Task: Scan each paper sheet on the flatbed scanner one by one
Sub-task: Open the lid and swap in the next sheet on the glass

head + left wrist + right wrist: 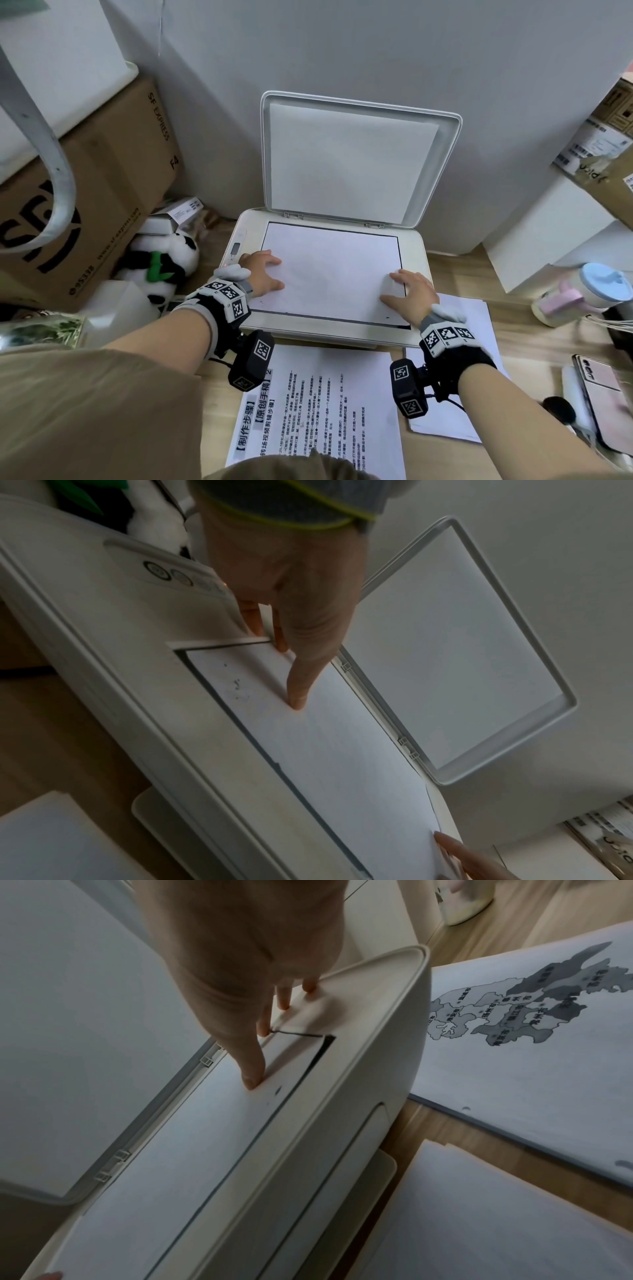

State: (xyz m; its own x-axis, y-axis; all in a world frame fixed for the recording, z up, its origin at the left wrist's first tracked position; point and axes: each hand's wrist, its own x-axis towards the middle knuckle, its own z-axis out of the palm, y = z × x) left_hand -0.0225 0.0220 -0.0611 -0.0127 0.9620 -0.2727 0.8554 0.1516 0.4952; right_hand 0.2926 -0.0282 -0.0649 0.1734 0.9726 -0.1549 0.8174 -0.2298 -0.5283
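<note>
A white flatbed scanner [416, 246] stands against the wall with its lid [349, 161] raised. A blank-side-up paper sheet [329, 270] lies on the glass. My left hand [265, 274] rests flat on the sheet's left edge, fingers straight; the left wrist view shows its thumb [301, 685] pressing the sheet [342, 737]. My right hand [407, 291] lies flat on the sheet's right edge, its thumb [251, 1066] on the paper [164, 1164] and its other fingertips [310, 985] on the scanner's rim [363, 1047].
A printed text sheet [318, 411] lies on the wooden desk in front of the scanner. A stack with a map page [514, 1031] sits to its right. A panda toy [161, 263], cardboard boxes [85, 192], a phone [603, 394] and a cup [596, 284] surround the scanner.
</note>
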